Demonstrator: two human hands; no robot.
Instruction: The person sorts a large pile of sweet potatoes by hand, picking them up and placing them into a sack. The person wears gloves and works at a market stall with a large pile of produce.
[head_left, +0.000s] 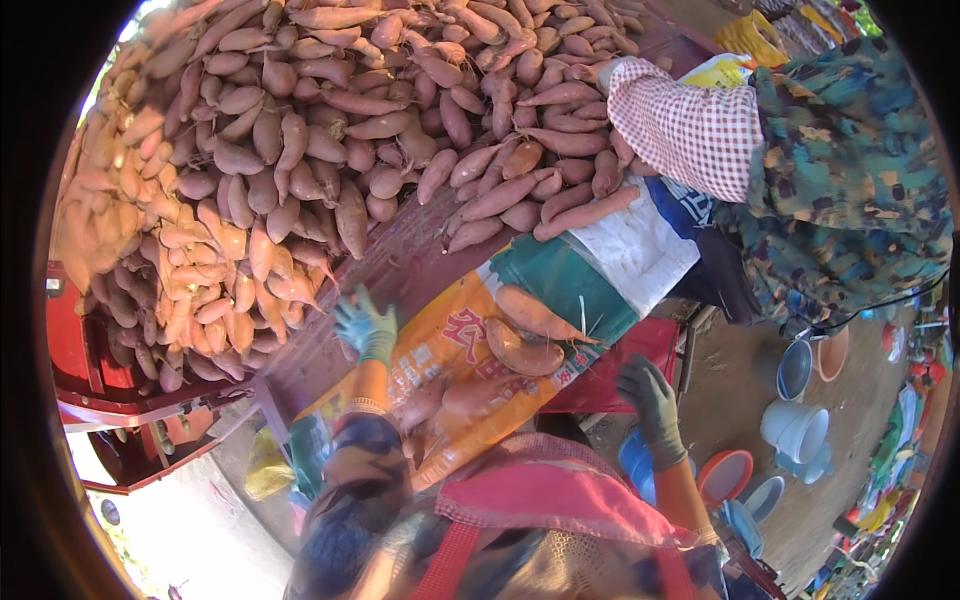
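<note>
A big heap of sweet potatoes (322, 135) lies on a dull red truck bed (307, 337). An orange and green woven plastic sack (450, 300) is spread over the bed's edge, with a few sweet potatoes (525, 350) on it; some nearer my body look blurred. My left hand (367, 326), in a blue-green glove, reaches over the bed between heap and sack, fingers spread and holding nothing that I can see. Off the sack's right side, my right hand (646, 405) hangs in a grey-green glove with its fingers extended and nothing visible in it.
At the upper right a co-worker in a camouflage top (847, 172) and checked sleeve reaches to the heap beside a white sack (637, 232). Several buckets and basins, among them a white bucket (796, 431) and a red basin (724, 476), stand on the ground at right.
</note>
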